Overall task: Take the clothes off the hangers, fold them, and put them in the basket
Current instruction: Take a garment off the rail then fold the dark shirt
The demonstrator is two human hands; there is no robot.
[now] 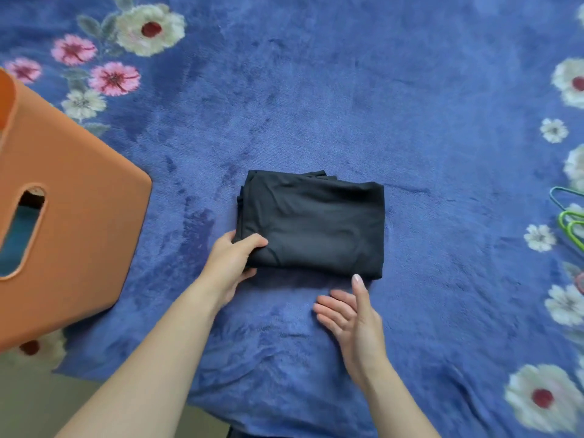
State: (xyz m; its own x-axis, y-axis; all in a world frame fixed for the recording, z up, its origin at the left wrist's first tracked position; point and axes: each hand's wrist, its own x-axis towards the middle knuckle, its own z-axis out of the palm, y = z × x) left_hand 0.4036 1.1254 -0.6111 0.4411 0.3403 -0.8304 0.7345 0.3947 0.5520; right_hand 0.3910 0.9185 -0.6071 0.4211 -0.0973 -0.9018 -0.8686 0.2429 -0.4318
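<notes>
A black garment, folded into a neat rectangle, lies on the blue flowered blanket in the middle of the view. My left hand grips its near left corner, thumb on top and fingers underneath. My right hand hovers just in front of the near right corner, palm turned up and fingers straight, holding nothing. The orange basket stands at the left, with a slot handle in its side; something teal shows through the slot.
Green and teal hangers lie at the right edge of the blanket. The blanket's near edge ends at a pale floor at the bottom left. Open blanket stretches behind the garment.
</notes>
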